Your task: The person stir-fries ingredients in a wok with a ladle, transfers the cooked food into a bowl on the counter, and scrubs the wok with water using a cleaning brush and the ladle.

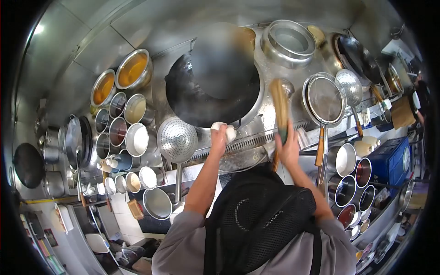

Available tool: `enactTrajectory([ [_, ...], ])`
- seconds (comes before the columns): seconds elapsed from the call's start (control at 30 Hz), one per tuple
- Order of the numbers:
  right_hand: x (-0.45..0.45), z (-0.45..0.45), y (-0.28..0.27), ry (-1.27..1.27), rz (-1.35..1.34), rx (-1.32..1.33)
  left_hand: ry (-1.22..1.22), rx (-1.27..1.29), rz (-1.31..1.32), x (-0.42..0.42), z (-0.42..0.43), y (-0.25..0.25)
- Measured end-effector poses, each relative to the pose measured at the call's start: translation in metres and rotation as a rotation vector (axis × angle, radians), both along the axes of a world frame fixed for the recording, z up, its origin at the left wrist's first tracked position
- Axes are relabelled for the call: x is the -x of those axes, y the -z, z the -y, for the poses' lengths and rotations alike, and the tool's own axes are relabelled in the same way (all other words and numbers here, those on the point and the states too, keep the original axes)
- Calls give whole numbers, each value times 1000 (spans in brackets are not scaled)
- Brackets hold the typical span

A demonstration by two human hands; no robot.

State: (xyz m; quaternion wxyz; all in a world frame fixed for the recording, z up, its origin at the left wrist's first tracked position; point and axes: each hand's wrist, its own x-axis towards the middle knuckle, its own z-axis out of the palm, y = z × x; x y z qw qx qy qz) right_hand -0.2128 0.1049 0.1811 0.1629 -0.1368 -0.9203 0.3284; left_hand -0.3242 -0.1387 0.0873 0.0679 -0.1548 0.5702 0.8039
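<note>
A large black wok (213, 114) sits on the steel range, its middle hidden by a round blurred patch. My left hand (219, 141) is closed on a folded white cloth (229, 133) at the wok's near rim, beside its small loop handle. To the right of the wok, my right hand (288, 149) grips the lower end of a bamboo wok brush (279, 103), whose bristles point up and away from me. The head of a steel ladle (287, 87) lies just behind the brush. A round perforated skimmer (177, 140) rests left of my left hand.
Two steel bowls of orange liquid (133, 68) and several seasoning pots (137, 139) stand at left. A wide steel pot (288, 43) is behind. Mesh strainers (326, 101) and another skimmer (349, 87) lie at right, near more pots (345, 160) and a blue crate (389, 160).
</note>
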Motion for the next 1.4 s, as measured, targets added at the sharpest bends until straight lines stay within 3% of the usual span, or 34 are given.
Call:
enactTrajectory([
  [0.07,-39,2,42,-103,413,-25,-36,-79,34,0,0,-3],
  [0.2,-48,7,48,-67,351,-15,-13,-59,-6,2,5,1],
  [0.27,-38,0,46,-71,140,71,-30,-42,-22,-4,11,0],
  [0.47,-27,-1,47,27,242,130,10,141,-30,4,14,-6],
  [0.57,-22,14,29,127,379,497,16,132,9,9,10,11],
  [0.67,-17,7,55,115,353,480,-86,63,11,1,9,-3],
  [0.73,-14,3,59,107,415,487,38,98,26,-8,29,-2],
  [0.8,-15,-11,98,-117,337,180,34,-96,98,-30,53,-13],
  [0.87,-22,-10,93,-138,414,202,66,41,132,-63,88,-12],
  [0.9,-28,-3,71,-104,415,119,72,52,141,-78,108,-6],
  [0.97,-40,7,39,-87,397,-9,197,332,75,-106,144,7],
  [1.0,-45,10,33,-85,405,-2,202,337,84,-115,150,-7],
  [1.07,-57,15,22,-180,283,125,480,569,137,-127,158,-33],
  [1.1,-64,22,9,-258,328,74,509,778,68,-131,163,-21],
  [1.13,-70,25,10,-376,342,222,506,1078,-64,-137,177,13],
  [1.17,-85,41,-12,-336,412,452,507,1355,-241,-137,188,44],
  [1.2,-98,45,-3,-397,453,522,571,1204,-46,-130,187,29],
  [1.23,-111,49,4,-467,477,509,495,778,-70,-127,196,52],
  [1.27,-129,59,12,-443,442,478,430,887,-147,-128,199,58],
  [1.3,-139,62,-2,-399,474,613,456,982,-44,-129,182,17],
  [1.33,-150,59,-15,-378,513,747,397,1209,-251,-137,182,16],
  [1.4,-182,48,48,-766,270,1126,233,1634,-728,-130,187,29],
])
